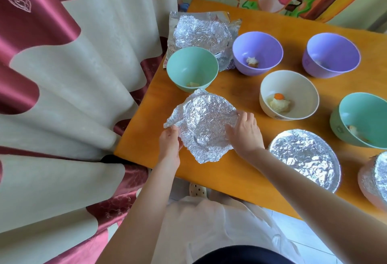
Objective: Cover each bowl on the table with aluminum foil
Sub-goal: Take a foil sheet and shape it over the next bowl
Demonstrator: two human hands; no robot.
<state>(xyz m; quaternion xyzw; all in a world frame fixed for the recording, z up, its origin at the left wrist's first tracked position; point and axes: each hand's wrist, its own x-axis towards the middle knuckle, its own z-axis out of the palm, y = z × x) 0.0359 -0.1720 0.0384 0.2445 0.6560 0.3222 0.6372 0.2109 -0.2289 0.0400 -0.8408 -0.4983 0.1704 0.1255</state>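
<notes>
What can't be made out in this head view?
Head view:
Foil-wrapped bowl at the right edge: cut off by the frame.
Far-right purple plastic bowl: contents too small, blurred.
Left hand: fingers partly hidden beneath the crumpled aluminum foil sheet it holds.

My bench (209,177) is orange, the foil (203,125) crinkled silver. The curtain (73,79) beside me is cream with maroon waves.

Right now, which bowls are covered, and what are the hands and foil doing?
Left green bowl, uncovered.
Left purple bowl, uncovered.
Right purple bowl, uncovered.
Cream bowl, uncovered, food inside.
Right green bowl, uncovered.
Near bowl, foil-covered.
Edge bowl, foil-covered.
Foil sheet, crumpled, held.
Left hand, pinches sheet's edge.
Right hand, grips sheet's edge.
Spare foil, crumpled, unused.
</notes>
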